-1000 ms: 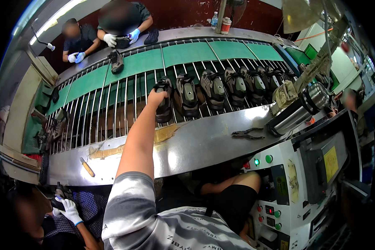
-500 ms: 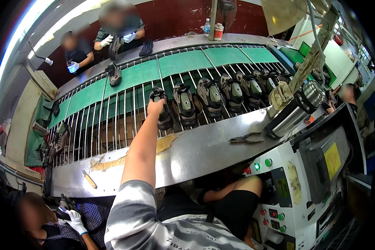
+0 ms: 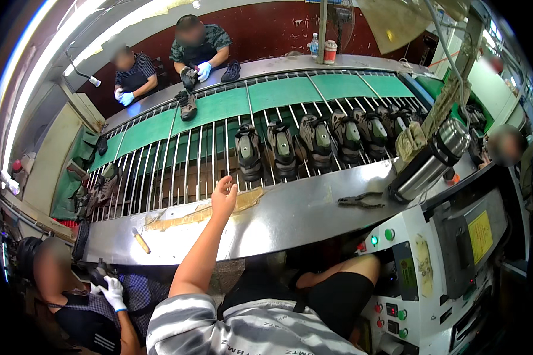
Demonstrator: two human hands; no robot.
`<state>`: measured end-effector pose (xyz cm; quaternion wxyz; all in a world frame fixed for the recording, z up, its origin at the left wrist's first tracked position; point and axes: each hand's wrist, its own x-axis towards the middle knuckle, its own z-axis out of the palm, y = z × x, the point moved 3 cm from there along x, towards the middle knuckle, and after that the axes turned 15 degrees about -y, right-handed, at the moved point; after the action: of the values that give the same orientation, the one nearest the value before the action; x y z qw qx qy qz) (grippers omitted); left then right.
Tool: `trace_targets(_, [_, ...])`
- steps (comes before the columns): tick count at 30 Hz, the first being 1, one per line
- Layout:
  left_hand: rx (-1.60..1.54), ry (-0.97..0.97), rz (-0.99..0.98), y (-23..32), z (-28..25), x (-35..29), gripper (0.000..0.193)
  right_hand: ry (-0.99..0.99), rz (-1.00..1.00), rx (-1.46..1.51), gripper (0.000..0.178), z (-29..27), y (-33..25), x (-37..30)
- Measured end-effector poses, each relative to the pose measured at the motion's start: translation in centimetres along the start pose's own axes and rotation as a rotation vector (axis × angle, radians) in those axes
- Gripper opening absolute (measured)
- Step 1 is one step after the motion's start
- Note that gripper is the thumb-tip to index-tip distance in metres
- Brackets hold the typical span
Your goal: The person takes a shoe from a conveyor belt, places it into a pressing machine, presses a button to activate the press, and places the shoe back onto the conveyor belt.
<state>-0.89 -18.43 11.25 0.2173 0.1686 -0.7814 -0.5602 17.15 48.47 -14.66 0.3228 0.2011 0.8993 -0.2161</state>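
My left hand [image 3: 224, 192] is held over the near edge of the rod rack, fingers apart and holding nothing. The nearest shoe [image 3: 248, 155] stands just beyond it to the right, apart from the fingers. It is dark grey-brown, with a grey-green piece in its opening, toe toward me. More shoes of this kind, such as a second shoe [image 3: 283, 155] and a third shoe [image 3: 315, 145], follow to the right in a row across the metal rods [image 3: 186, 160]. My right hand is out of the picture.
A green belt strip [image 3: 219, 105] runs behind, bearing a single shoe [image 3: 187, 106]. On the metal ledge [image 3: 290, 207] lie pliers [image 3: 361, 200], a yellow-handled tool [image 3: 140, 241] and a steel flask [image 3: 426, 163]. A white control machine [image 3: 408, 278] stands right. Co-workers are across and lower left.
My left hand has let go of the nearest shoe and drawn back toward me. That shoe stays on the rods. The view has shifted, and a co-worker across has lowered a shoe.
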Motion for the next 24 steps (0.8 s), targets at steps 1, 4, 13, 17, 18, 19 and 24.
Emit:
trace_targets(1, [-0.088, -0.069, 0.331, 9.2, 1.9, -2.4, 0.045, 0.022, 0.055, 0.025, 0.032, 0.3, 1.8, -0.9])
trace_targets(4, [-0.039, -0.158, 1.083, 27.8, -1.1, -10.2, 0.05, 0.026, 0.016, -0.021, 0.032, -0.4, 2.6, -0.6])
trace_targets(13, [-0.094, 0.202, 2.034, 50.1, 0.8, -28.6, 0.05, -0.034, 0.034, 0.006, 0.032, 2.5, 6.4, 0.1])
trace_targets(17, [-0.165, 0.225, 2.056, 48.8, -0.3, -30.2, 0.049, 0.0, 0.074, -0.001, 0.032, 3.4, 8.6, 0.6])
trace_targets(18, [-0.106, 0.239, 2.039, 48.8, -0.7, -31.2, 0.049, -0.027, 0.041, -0.046, 0.032, 3.8, 8.8, 1.3])
trace_targets(19, [-0.037, 0.259, 2.016, 48.9, -1.1, -32.1, 0.049, -0.063, 0.014, -0.093, 0.032, 4.3, 9.2, 2.0])
trace_targets(24, [-0.18, 0.267, 2.076, 49.4, -0.7, -32.7, 0.048, 0.005, 0.064, 0.014, 0.032, 2.8, 8.7, 0.5])
